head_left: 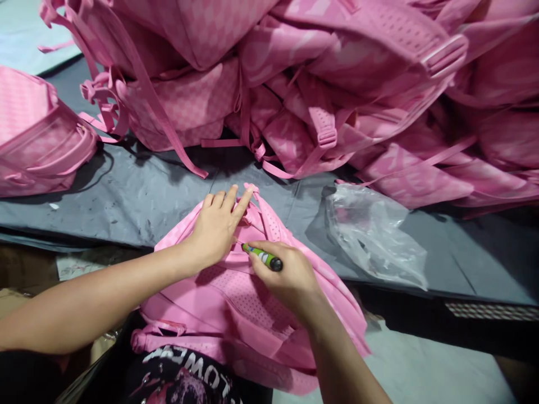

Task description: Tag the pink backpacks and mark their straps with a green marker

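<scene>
In the head view, my right grip (pixel 290 272) is closed around a green pen-like tool (pixel 263 258), its thin tip just by the inside of my left grip (pixel 217 227), which lies flat and spread, pinching nothing that I can see, over the top of a pink backpack (pixel 256 297). That backpack slopes toward me over the near edge of the tabletop (pixel 138 205). I judge the step in hand to be close work at its top panel; the next move calls for firm fabric and fingers kept off the tip (its exact kind is too small to tell). A clear plastic bag (pixel 374 238) sags to the right, no contents evident. The pile of pink backpacks (pixel 295 56) and the checked backpack (pixel 37 140) at left bulge, their insides hidden.
</scene>
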Motion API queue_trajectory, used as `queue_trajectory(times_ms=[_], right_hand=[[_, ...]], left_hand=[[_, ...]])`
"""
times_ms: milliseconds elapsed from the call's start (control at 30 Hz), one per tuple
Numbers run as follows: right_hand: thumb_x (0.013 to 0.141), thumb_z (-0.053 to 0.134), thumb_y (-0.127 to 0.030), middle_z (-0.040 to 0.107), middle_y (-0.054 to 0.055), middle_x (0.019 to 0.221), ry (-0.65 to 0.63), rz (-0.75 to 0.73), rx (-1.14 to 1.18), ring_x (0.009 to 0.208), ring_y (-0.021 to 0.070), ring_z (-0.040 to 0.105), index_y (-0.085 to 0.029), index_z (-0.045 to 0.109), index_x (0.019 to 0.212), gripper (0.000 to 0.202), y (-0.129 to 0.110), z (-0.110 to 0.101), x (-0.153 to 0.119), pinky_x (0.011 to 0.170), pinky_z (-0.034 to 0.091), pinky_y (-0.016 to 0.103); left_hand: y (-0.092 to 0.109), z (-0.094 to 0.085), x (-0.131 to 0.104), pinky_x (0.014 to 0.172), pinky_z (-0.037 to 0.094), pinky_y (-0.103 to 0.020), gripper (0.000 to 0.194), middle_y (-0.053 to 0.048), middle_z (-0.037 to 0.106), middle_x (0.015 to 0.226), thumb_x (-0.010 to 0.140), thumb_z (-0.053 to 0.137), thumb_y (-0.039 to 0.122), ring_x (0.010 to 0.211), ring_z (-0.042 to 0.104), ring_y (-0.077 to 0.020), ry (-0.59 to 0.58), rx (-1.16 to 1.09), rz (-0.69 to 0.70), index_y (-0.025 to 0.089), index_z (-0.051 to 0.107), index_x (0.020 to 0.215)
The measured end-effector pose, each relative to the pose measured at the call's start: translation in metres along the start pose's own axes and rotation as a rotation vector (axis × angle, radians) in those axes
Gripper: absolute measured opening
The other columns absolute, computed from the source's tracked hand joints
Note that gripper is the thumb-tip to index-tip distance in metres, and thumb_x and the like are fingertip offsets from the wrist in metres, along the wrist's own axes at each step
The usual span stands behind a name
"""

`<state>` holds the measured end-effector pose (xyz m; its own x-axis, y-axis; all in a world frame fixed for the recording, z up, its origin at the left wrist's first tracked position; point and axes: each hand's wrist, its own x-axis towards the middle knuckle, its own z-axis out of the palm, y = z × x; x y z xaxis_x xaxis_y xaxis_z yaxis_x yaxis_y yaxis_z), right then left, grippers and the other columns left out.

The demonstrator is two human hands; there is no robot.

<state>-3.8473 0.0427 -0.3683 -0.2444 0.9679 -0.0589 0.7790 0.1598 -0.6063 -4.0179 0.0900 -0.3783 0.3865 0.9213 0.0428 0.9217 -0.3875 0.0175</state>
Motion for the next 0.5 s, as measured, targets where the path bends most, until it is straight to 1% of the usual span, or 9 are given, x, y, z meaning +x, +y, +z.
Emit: queue_trajectory(times_ms=[67,167,233,300,333,400,433,467,500], right_hand=[[0.081,0.059,-0.026,0.076,0.004,0.095,-0.001,0.003,-0.031,0.087,0.0221,0.070,-0.022,0.077,0.098,0.025,0.000,0.003,0.003,0.082,0.053,0.035],[0.081,0.059,-0.026,0.076,0.004,0.095,0.000,-0.014,0.026,0.086,0.0212,0.070,-0.021,0.076,0.097,0.024,-0.003,0.005,0.004,0.081,0.052,0.034],[0.081,0.060,-0.025,0.076,0.003,0.091,0.008,-0.008,0.047,0.082,0.0199,0.069,-0.022,0.076,0.095,0.021,-0.006,-0.001,0.000,0.078,0.052,0.032],[0.081,0.061,-0.023,0.076,0.002,0.090,0.081,-0.035,0.078,0.083,0.0191,0.069,-0.022,0.075,0.092,0.018,-0.005,-0.015,-0.010,0.081,0.051,0.032],[0.082,0.060,-0.023,0.075,0.003,0.096,0.154,-0.060,0.114,0.088,0.0192,0.069,-0.023,0.074,0.091,0.017,0.000,-0.025,-0.017,0.086,0.051,0.033],[0.084,0.055,-0.022,0.073,0.004,0.110,0.408,-0.052,0.179,0.103,0.0195,0.067,-0.021,0.071,0.093,0.018,0.022,-0.048,-0.035,0.095,0.049,0.034],[0.085,0.051,-0.021,0.071,0.006,0.114,0.562,0.017,0.160,0.107,0.0197,0.066,-0.020,0.069,0.095,0.020,0.040,-0.060,-0.046,0.096,0.049,0.033],[0.085,0.046,-0.019,0.070,0.008,0.115,0.686,0.137,0.090,0.108,0.0201,0.065,-0.019,0.067,0.097,0.023,0.062,-0.072,-0.056,0.094,0.050,0.033],[0.086,0.043,-0.016,0.071,0.010,0.111,0.772,0.306,-0.036,0.103,0.0204,0.066,-0.017,0.065,0.101,0.027,0.087,-0.082,-0.065,0.090,0.051,0.032]], left_hand=[[0.000,0.000,0.001,0.103,0.035,-0.044,0.094,-0.019,0.030,0.157,0.083,0.067,0.034,0.128,0.043,-0.0333,-0.010,0.004,-0.006,0.012,0.014,0.157],[-0.001,-0.001,0.001,0.101,0.036,-0.044,0.094,-0.019,0.032,0.157,0.082,0.068,0.034,0.127,0.045,-0.0338,-0.005,0.010,0.006,0.012,0.015,0.157],[-0.003,-0.002,-0.001,0.101,0.036,-0.044,0.095,-0.019,0.033,0.156,0.080,0.070,0.034,0.127,0.045,-0.0344,0.011,-0.004,0.025,0.012,0.018,0.157],[-0.005,-0.001,-0.003,0.101,0.035,-0.045,0.093,-0.020,0.035,0.155,0.078,0.071,0.032,0.127,0.045,-0.0355,0.032,-0.016,0.038,0.012,0.023,0.155],[-0.007,0.000,-0.004,0.101,0.035,-0.046,0.092,-0.020,0.037,0.153,0.078,0.071,0.031,0.126,0.046,-0.0364,0.046,-0.015,0.042,0.011,0.026,0.155],[-0.010,0.005,-0.003,0.100,0.035,-0.048,0.090,-0.021,0.038,0.152,0.077,0.071,0.031,0.125,0.046,-0.0386,0.077,-0.003,0.057,0.009,0.029,0.153],[-0.011,0.008,-0.002,0.100,0.034,-0.048,0.090,-0.022,0.039,0.151,0.077,0.071,0.031,0.125,0.045,-0.0395,0.091,0.005,0.069,0.009,0.029,0.153],[-0.011,0.011,-0.001,0.099,0.034,-0.048,0.090,-0.022,0.039,0.151,0.077,0.071,0.031,0.125,0.045,-0.0400,0.104,0.013,0.082,0.008,0.029,0.153],[-0.011,0.013,0.000,0.099,0.034,-0.049,0.089,-0.023,0.040,0.150,0.077,0.070,0.032,0.124,0.045,-0.0402,0.116,0.020,0.094,0.007,0.029,0.153]])
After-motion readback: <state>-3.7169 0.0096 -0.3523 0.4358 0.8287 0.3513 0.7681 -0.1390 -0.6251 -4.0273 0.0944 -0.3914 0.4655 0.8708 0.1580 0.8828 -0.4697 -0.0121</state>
